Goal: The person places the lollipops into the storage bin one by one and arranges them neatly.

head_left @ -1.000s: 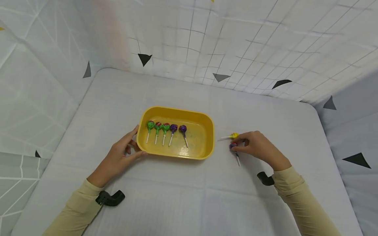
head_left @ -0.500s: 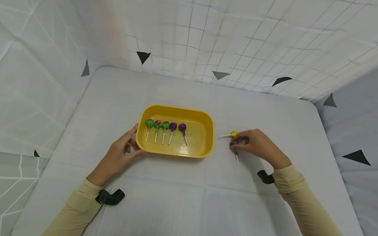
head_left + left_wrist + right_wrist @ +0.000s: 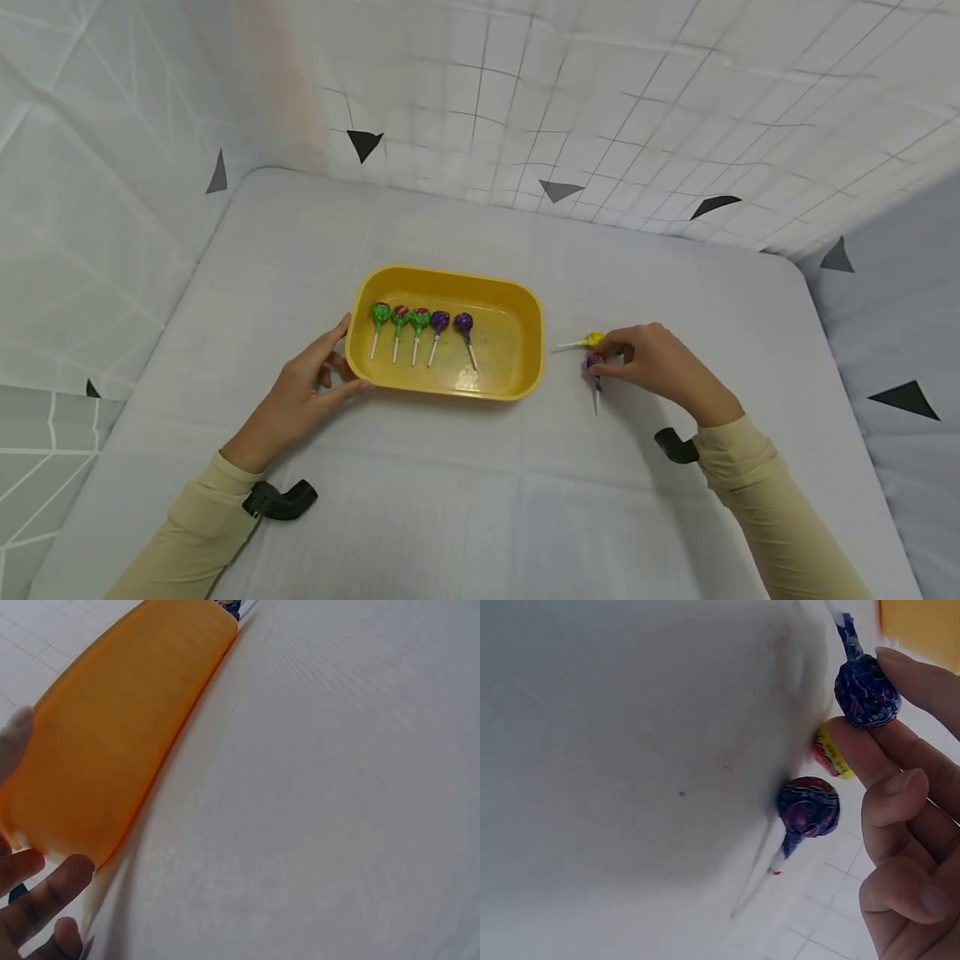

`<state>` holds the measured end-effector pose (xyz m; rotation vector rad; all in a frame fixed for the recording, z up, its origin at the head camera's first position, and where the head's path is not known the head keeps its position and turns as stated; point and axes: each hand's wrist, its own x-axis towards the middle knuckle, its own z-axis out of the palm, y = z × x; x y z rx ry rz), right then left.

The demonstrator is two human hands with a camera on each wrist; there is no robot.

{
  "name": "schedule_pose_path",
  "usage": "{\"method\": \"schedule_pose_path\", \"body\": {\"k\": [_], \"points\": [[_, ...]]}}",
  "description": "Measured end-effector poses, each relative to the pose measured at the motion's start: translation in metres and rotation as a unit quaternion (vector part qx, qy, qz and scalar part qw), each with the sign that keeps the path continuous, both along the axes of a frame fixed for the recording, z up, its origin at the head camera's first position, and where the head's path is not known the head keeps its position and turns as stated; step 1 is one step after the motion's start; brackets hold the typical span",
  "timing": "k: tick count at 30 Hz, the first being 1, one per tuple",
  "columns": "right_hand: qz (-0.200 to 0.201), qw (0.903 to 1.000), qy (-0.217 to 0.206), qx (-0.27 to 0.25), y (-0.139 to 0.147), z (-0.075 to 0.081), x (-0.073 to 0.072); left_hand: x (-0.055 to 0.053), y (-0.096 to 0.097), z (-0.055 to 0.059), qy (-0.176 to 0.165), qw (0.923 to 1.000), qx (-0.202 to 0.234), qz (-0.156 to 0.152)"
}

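We see, at far left, a person's left hand (image 3: 303, 396) gripping the left end of a rounded, rectangular yellow plastic tray (image 3: 506, 354) between thumb and fingers, on a table covered in white cloth (image 3: 435, 500). Inside, from the left, we count three round green-wrapped lollipops (image 3: 401, 318) and two round purple-wrapped lollipops (image 3: 464, 322), white sticks toward the wearer, the last slightly apart. Just right of the tray lies a round yellow-wrapped lollipop (image 3: 594, 338), its stick pointing trayward. Beside it, the right hand (image 3: 652, 365) pinches a round purple-and-blue foil-wrapped lollipop (image 3: 866, 691) by its head; whether that one touches the cloth, we cannot tell. From the right wrist, we spot another purple-and-blue lollipop (image 3: 810, 808) near the yellow one.
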<state>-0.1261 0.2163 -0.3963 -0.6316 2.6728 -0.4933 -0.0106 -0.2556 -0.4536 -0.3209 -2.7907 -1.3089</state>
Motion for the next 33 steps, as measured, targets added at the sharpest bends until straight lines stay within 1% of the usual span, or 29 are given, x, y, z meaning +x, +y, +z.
{"method": "schedule_pose_path", "body": {"k": [13,21,27,33], "points": [[0.02,0.9996,0.011,-0.014,-0.007,0.016,-0.007,-0.001,0.001,0.001,-0.01,0.9999,0.002,0.002],[0.023,0.9993,-0.009,-0.03,-0.019,0.029,-0.01,0.0,-0.001,-0.002,0.002,1.0,0.004,-0.001],[0.028,0.9992,-0.006,-0.028,-0.027,0.041,-0.013,0.0,-0.001,-0.002,0.006,1.0,0.006,-0.004],[0.021,0.9994,-0.007,-0.025,-0.034,0.048,-0.016,-0.001,-0.001,0.0,0.002,0.9999,0.007,-0.008]]}}
